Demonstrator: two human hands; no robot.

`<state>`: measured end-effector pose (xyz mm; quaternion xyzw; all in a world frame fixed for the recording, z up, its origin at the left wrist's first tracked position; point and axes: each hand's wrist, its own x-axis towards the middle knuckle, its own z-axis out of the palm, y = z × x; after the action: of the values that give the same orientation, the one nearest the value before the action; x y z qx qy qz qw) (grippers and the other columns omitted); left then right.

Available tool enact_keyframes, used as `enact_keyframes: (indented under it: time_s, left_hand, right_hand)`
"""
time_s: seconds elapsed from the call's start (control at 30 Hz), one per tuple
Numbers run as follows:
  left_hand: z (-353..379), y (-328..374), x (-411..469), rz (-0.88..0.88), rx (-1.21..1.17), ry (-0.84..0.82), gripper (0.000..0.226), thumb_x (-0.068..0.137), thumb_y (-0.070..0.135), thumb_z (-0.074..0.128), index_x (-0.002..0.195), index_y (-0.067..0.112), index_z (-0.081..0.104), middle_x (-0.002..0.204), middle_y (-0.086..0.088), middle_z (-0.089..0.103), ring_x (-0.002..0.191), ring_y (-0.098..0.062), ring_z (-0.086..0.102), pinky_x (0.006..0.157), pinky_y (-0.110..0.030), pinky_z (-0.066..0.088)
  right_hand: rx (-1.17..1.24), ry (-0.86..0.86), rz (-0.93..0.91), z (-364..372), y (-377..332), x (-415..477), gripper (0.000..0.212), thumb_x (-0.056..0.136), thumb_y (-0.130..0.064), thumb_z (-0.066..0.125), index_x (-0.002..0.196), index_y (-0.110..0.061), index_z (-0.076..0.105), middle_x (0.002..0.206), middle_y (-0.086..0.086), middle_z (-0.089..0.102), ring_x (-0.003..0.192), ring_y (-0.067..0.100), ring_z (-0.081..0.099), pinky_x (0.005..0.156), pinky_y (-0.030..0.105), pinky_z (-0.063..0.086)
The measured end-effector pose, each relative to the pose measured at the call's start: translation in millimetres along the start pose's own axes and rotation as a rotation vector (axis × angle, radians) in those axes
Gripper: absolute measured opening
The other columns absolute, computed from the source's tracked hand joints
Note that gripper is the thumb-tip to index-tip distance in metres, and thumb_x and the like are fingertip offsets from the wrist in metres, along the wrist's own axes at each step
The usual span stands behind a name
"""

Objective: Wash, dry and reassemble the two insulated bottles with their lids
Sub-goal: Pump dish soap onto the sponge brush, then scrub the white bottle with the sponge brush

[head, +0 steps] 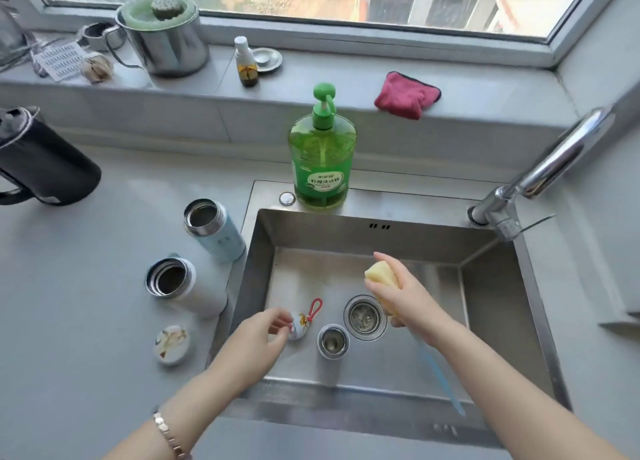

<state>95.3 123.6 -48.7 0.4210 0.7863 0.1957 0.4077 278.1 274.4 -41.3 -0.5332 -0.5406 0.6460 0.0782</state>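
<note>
Left hand [263,331] is pinching the red-looped lid [298,328] down in the sink [485,321]. Right hand [408,297] is gripping a yellow sponge brush [381,274] above the drain. The pale blue bottle [216,232] and the white bottle [187,288] are standing open on the counter left of the sink. The second lid [172,344] is lying near the white one. A metal cup [333,341] is sitting beside the drain.

The green dish-soap bottle [322,154], standing on the back rim of the sink [398,200], carries a white label [323,184] with the Chinese characters 柠檬洗洁精. The smaller line above them is too blurred to read. Small marks on the light-blue insulated bottle [214,231] and rows of print on the windowsill card [59,59] are illegible.
</note>
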Motion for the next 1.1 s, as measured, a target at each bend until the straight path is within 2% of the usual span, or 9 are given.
enact_keyframes:
  time_s: [0.1, 0.23, 0.37, 0.53, 0.63, 0.77, 0.83, 0.97, 1.1]
  left_hand:
    - [11, -14, -20, -0.063, -0.055, 0.012, 0.02, 0.092, 0.016, 0.051, 0.088, 0.035, 0.056, 0.093, 0.016, 0.064, 0.089, 0.004, 0.058, 0.073, -0.009, 0.04]
    - [17, -26, -35, -0.119, -0.106, 0.037, 0.019, 0.091, 0.017, 0.052, 0.087, 0.034, 0.059, 0.093, 0.013, 0.066, 0.09, -0.002, 0.06, 0.079, -0.016, 0.044]
    - [18, -34, -45, -0.143, -0.117, 0.045, 0.021, 0.091, 0.017, 0.052, 0.085, 0.036, 0.058, 0.093, 0.014, 0.066, 0.09, -0.002, 0.06, 0.082, -0.022, 0.047]
    - [14, -40, -49, -0.159, -0.165, 0.062, 0.023, 0.091, 0.015, 0.053, 0.083, 0.036, 0.059, 0.09, 0.009, 0.067, 0.09, -0.007, 0.061, 0.083, -0.026, 0.048]
    - [8, -40, -50, -0.152, -0.171, 0.084, 0.023, 0.091, 0.016, 0.053, 0.083, 0.037, 0.059, 0.091, 0.01, 0.067, 0.091, -0.006, 0.061, 0.081, -0.024, 0.047]
    - [-5, -37, -51, -0.128, -0.199, 0.147, 0.022, 0.091, 0.013, 0.053, 0.084, 0.033, 0.06, 0.092, 0.008, 0.068, 0.092, -0.006, 0.061, 0.075, -0.014, 0.044]
    - [-13, -35, -51, -0.078, -0.195, 0.214, 0.022, 0.091, 0.01, 0.054, 0.085, 0.03, 0.061, 0.09, 0.009, 0.067, 0.09, -0.008, 0.061, 0.072, -0.007, 0.042]
    - [-46, -34, -44, 0.14, 0.159, 0.648, 0.018, 0.086, 0.002, 0.056, 0.1, 0.01, 0.065, 0.1, -0.003, 0.065, 0.091, -0.025, 0.06, 0.076, -0.023, 0.047]
    - [-80, -37, -21, 0.102, 0.526, 0.709, 0.026, 0.079, 0.014, 0.055, 0.101, 0.003, 0.062, 0.093, -0.016, 0.066, 0.086, -0.038, 0.06, 0.069, -0.042, 0.043]
  right_hand:
    - [-0.209, 0.099, -0.056, 5, 11, -3, 0.013, 0.09, -0.011, 0.05, 0.081, -0.019, 0.055, 0.061, 0.003, 0.046, 0.044, 0.016, 0.038, 0.041, 0.02, 0.031]
    - [-0.53, 0.16, -0.015, 8, 10, -3, 0.055, 0.094, -0.054, 0.031, 0.056, -0.017, 0.046, 0.056, 0.002, 0.052, 0.053, 0.019, 0.047, 0.058, 0.025, 0.038]
    - [-0.516, 0.123, -0.079, 11, 16, -7, 0.053, 0.098, -0.045, 0.027, 0.064, -0.016, 0.056, 0.058, -0.001, 0.055, 0.052, 0.013, 0.046, 0.065, 0.026, 0.038]
    - [-0.472, 0.078, -0.167, 14, 31, -8, 0.024, 0.093, -0.019, 0.052, 0.112, -0.015, 0.065, 0.087, -0.001, 0.062, 0.066, 0.0, 0.052, 0.062, 0.013, 0.04]
    - [-0.423, 0.067, -0.144, 19, 27, -13, 0.011, 0.09, -0.02, 0.059, 0.089, -0.012, 0.067, 0.071, 0.0, 0.058, 0.041, 0.006, 0.048, 0.038, 0.012, 0.035]
    - [-0.633, 0.112, -0.091, 24, 18, -15, 0.051, 0.098, -0.041, 0.034, 0.058, -0.013, 0.047, 0.062, 0.006, 0.053, 0.075, 0.028, 0.048, 0.066, 0.029, 0.034]
    - [-0.681, 0.091, -0.057, 26, 17, -15, 0.047, 0.098, -0.034, 0.03, 0.06, -0.011, 0.047, 0.063, 0.005, 0.054, 0.08, 0.029, 0.049, 0.069, 0.03, 0.034]
    - [-0.649, 0.031, -0.097, 27, 24, -16, 0.021, 0.092, -0.028, 0.052, 0.1, -0.018, 0.068, 0.097, 0.0, 0.065, 0.093, 0.022, 0.06, 0.075, 0.022, 0.042]
    - [-0.674, 0.067, -0.082, 28, 21, -20, 0.045, 0.092, -0.037, 0.051, 0.054, -0.013, 0.054, 0.058, 0.004, 0.053, 0.06, 0.023, 0.049, 0.057, 0.024, 0.038]
